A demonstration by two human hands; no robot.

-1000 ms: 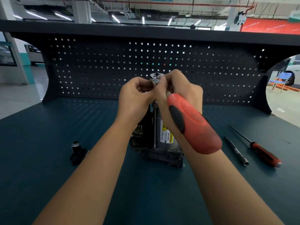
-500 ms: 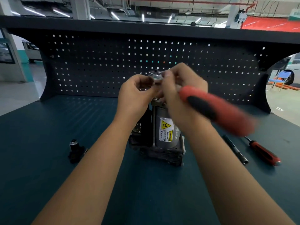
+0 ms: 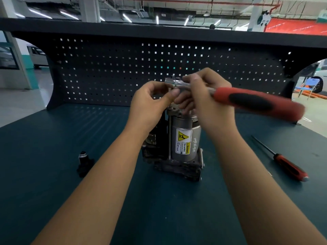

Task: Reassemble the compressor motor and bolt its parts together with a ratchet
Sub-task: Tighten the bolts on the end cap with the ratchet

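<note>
The compressor motor (image 3: 184, 144), a silver cylinder with a yellow warning label on a dark base, stands upright mid-table. Just above its top, my right hand (image 3: 210, 103) grips the ratchet (image 3: 254, 101) by its shaft, where the red and black handle starts. The handle points right and is blurred. My left hand (image 3: 150, 105) pinches at the ratchet's silver head (image 3: 172, 82) with thumb and curled fingers. Whatever sits under the head is hidden by my fingers.
A small black part (image 3: 85, 163) lies on the table (image 3: 53, 174) to the left of the motor. A red-handled screwdriver (image 3: 288, 167) lies to the right. A dark pegboard (image 3: 106, 71) closes the back of the bench.
The ratchet handle has swung from pointing toward me round to the right. Both hands have stayed at the motor's top.
</note>
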